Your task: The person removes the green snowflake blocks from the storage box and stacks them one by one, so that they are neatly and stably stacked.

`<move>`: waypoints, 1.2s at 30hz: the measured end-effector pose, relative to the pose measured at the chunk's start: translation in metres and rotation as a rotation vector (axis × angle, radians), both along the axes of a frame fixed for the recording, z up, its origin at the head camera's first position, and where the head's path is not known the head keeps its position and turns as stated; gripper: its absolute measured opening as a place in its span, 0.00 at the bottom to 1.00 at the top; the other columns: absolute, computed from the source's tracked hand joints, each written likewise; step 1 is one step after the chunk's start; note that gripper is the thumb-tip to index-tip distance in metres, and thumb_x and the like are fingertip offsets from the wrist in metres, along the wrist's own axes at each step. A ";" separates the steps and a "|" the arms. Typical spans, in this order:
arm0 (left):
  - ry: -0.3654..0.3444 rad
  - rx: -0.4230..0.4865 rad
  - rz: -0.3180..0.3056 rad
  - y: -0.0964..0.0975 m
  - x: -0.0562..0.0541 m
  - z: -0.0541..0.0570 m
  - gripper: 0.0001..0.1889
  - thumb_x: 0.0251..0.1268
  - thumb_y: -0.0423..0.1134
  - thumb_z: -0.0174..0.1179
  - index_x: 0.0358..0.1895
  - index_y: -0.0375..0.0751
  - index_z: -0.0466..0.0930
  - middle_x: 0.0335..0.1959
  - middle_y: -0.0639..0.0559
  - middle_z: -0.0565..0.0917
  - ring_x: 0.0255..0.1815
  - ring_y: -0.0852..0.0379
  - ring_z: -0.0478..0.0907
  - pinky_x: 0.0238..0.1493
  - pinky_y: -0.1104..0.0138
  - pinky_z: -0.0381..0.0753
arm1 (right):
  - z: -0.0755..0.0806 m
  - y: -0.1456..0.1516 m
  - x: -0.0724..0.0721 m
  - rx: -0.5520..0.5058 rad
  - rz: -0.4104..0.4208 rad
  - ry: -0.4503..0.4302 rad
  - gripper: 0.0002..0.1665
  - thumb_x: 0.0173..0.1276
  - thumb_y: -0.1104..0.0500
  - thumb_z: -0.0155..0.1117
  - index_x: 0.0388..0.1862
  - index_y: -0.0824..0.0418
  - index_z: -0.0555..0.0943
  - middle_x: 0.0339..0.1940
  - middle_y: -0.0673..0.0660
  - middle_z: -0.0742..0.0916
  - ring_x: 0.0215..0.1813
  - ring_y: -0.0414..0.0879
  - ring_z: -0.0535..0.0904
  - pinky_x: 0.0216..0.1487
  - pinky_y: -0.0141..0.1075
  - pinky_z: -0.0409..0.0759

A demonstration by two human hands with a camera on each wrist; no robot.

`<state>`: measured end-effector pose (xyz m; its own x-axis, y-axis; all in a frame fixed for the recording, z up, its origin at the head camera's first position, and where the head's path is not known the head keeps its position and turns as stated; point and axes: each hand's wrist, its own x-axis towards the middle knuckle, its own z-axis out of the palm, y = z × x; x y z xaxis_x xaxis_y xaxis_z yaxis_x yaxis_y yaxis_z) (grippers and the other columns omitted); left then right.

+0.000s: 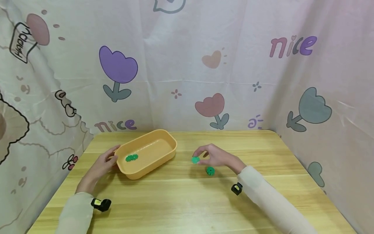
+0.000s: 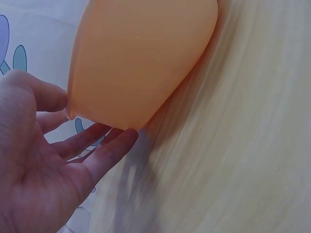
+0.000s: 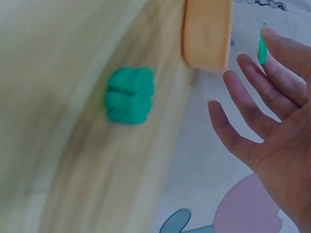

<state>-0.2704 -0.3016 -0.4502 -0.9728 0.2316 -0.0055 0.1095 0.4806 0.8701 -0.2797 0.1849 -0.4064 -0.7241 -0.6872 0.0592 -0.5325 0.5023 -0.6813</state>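
Note:
My right hand [image 1: 217, 156] pinches a green notched disc [image 1: 195, 160] between thumb and forefinger, above the table. In the right wrist view the disc [image 3: 263, 44] shows edge-on at the fingertips, with the other fingers spread loosely. A darker green notched piece [image 1: 210, 171] lies on the wood just below that hand; the right wrist view shows the piece [image 3: 129, 95] blurred. My left hand [image 1: 102, 165] is at the left end of a yellow-orange tray [image 1: 152, 167]. Its relaxed fingertips touch the outer wall [image 2: 141, 63] and rim. Small green notched pieces [image 1: 132, 157] lie inside the tray, toward its left end.
A light wooden table [image 1: 181, 208] carries the tray at its back left. Behind it hangs a pale printed cloth [image 1: 175, 65] with flowers and words, which also covers both sides. Black wrist cameras [image 1: 101, 204] are strapped over both light sleeves.

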 end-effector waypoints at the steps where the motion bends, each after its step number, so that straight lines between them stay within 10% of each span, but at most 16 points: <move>1: 0.003 0.004 -0.003 -0.001 0.000 -0.001 0.32 0.86 0.39 0.43 0.84 0.34 0.46 0.69 0.22 0.66 0.58 0.60 0.77 0.53 0.73 0.84 | -0.002 0.004 0.002 0.005 -0.001 0.001 0.14 0.70 0.59 0.72 0.53 0.59 0.86 0.54 0.55 0.90 0.59 0.52 0.84 0.62 0.55 0.84; 7: 0.028 0.017 -0.022 -0.002 -0.001 -0.003 0.32 0.86 0.39 0.44 0.83 0.31 0.46 0.67 0.21 0.68 0.49 0.77 0.75 0.50 0.75 0.83 | -0.015 0.025 0.007 0.043 0.014 0.048 0.15 0.71 0.59 0.70 0.54 0.63 0.84 0.51 0.56 0.90 0.56 0.50 0.85 0.58 0.51 0.87; 36: 0.017 0.007 -0.011 -0.001 0.000 -0.001 0.31 0.86 0.38 0.43 0.83 0.34 0.46 0.67 0.22 0.68 0.52 0.73 0.75 0.54 0.70 0.84 | -0.048 0.057 0.012 0.051 0.030 0.003 0.15 0.70 0.65 0.69 0.55 0.64 0.82 0.52 0.57 0.88 0.53 0.47 0.84 0.59 0.42 0.86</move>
<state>-0.2699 -0.3027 -0.4509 -0.9702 0.2419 0.0127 0.1294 0.4734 0.8713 -0.2673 0.2421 -0.4540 -0.7032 -0.7105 0.0260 -0.5497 0.5202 -0.6537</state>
